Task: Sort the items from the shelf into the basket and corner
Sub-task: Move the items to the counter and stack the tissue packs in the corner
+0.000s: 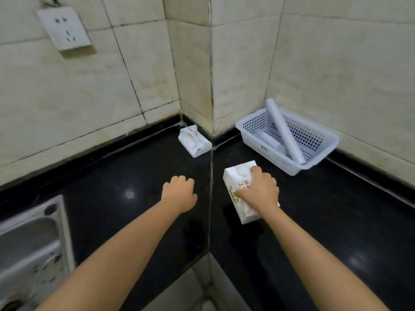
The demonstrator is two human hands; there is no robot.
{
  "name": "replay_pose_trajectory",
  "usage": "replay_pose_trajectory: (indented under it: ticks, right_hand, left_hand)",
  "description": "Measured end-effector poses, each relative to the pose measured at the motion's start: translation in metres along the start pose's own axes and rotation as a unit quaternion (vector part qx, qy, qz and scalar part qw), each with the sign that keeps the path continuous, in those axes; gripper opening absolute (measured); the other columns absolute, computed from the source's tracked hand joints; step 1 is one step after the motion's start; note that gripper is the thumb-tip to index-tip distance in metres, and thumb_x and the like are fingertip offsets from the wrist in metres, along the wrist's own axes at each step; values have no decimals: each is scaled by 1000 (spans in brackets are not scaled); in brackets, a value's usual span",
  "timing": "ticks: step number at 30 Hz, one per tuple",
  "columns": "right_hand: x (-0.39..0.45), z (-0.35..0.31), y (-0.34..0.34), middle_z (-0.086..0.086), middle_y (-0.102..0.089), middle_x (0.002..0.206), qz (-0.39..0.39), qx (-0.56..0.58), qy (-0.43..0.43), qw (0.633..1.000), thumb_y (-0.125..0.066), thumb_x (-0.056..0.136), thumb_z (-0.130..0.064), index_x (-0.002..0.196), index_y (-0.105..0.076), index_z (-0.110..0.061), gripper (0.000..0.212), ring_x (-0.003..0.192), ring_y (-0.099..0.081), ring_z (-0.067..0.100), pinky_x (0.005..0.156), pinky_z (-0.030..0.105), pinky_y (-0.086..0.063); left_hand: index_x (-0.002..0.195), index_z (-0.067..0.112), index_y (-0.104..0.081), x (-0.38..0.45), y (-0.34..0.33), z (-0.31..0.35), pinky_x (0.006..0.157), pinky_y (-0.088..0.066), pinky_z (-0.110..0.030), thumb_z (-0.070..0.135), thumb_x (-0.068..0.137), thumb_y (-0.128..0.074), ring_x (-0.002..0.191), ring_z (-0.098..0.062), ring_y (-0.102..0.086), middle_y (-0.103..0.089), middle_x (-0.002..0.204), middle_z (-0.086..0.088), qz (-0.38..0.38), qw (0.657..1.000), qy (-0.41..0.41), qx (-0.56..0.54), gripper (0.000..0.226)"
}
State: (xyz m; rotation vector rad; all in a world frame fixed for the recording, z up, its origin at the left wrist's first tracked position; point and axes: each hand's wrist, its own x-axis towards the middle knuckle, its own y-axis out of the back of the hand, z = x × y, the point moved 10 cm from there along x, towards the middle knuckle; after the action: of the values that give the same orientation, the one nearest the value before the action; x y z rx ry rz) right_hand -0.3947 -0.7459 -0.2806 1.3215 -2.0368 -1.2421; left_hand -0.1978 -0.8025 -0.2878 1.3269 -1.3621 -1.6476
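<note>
My right hand (pixel 260 189) grips a white tissue pack (pixel 238 176) with green and orange print, held just above or on the black counter (pixel 125 176). My left hand (pixel 179 191) hovers over the counter with its fingers curled and nothing in it. A second white tissue pack (pixel 194 142) lies in the wall corner. To the right, a white perforated basket (pixel 318 140) holds two pale rolls, the long one (pixel 284 129) leaning on the rim and a shorter one lying inside.
A steel sink (pixel 31 248) sits at the lower left. A wall socket (pixel 65 28) hangs on the tiled wall at the upper left. The counter wraps around an inner corner, with a gap down to the floor at the bottom centre.
</note>
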Motion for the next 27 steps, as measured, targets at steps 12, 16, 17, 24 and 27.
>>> replay_pose_trajectory:
  ticks: [12, 16, 17, 24, 27]
  right_hand:
    - [154, -33, -66, 15, -48, 126, -35, 20, -23, 999, -74, 66, -38, 129, -37, -18, 76, 115, -44, 34, 95, 44, -39]
    - [166, -33, -77, 13, -47, 129, -44, 18, -23, 999, -74, 65, -35, 130, -37, -19, 77, 118, -43, 32, 98, 44, -39]
    - [168, -35, -79, 12, -46, 130, -48, 17, -22, 998, -75, 65, -35, 130, -36, -19, 77, 119, -42, 31, 98, 43, -38]
    - [180, -50, -82, 12, -46, 130, -65, -2, -23, 998, -75, 65, -34, 130, -36, -19, 77, 119, -43, 31, 99, 43, -39]
    - [193, -71, -94, 14, -47, 128, -105, 3, -21, 994, -74, 67, -32, 130, -35, -18, 76, 119, -43, 32, 99, 44, -41]
  left_hand:
    - [142, 15, -28, 202, 6, -21, 95, -43, -41, 33, 93, -50, 125, -31, -40, -44, 136, -15, 28, 1000, -4, -8, 57]
    - [149, 27, -15, 247, -2, -12, 95, -43, -41, 17, 95, -45, 125, -33, -40, -39, 137, -17, 16, 1000, -14, 2, 62]
    - [148, 26, -19, 256, -4, -12, 95, -43, -42, 14, 95, -44, 123, -33, -42, -39, 136, -17, 4, 1000, -11, -3, 60]
    - [126, 3, -49, 275, 2, -28, 90, -49, -40, 7, 94, -47, 115, -31, -56, -52, 129, -15, -1, 999, -30, 19, 32]
    - [122, 3, -52, 267, 9, -60, 86, -51, -39, 7, 92, -50, 110, -30, -59, -55, 126, -13, 18, 999, -28, 43, 30]
